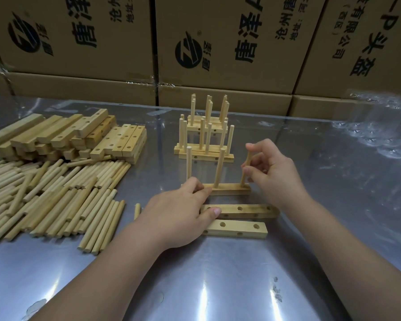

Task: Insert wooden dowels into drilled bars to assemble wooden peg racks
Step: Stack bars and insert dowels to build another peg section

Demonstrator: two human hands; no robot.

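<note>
3rd dowel (245, 169) at the last hole of the bar (229, 189), on the steel table (218, 274).
I see the right hand (273, 172) pinching that dowel, tilted, while the left hand (178, 212) curls over the bar's left end, pinning it. 2 dowels (220, 167) stand upright. I judge it light, stiff and smooth: hold mid-shaft, push straight. Cartons (79, 38) behind read "唐泽" and "沧州".

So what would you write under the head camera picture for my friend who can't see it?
A right hand pinches a tilted dowel in the end hole of a drilled bar holding two upright dowels, while the left hand holds the bar's other end. Two empty bars lie nearer; loose dowels and spare bars are piled left, finished racks stand behind.
</note>
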